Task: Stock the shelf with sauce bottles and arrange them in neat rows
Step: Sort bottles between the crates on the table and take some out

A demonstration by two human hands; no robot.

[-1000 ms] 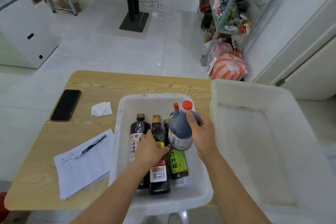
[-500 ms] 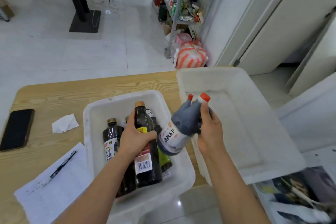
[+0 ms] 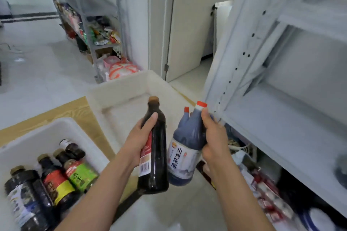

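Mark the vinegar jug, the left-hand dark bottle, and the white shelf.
vinegar jug point(image 3: 178, 157), head view, on its white label.
dark bottle point(image 3: 157, 155), head view, mid glass body.
white shelf point(image 3: 272, 118), head view, bare shelf board.

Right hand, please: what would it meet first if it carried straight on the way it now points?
Probably the white shelf's perforated upright; the right hand, gripping the red-capped vinegar bottle, points toward it. Depth is unclear, so it may pass onto the shelf board.

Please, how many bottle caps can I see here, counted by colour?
Red caps: 2, both on the vinegar in the right hand
Brown caps: 4, one on the bottle in the left hand, three in the tub
White-rimmed cap: 1, in the tub
Total: 7
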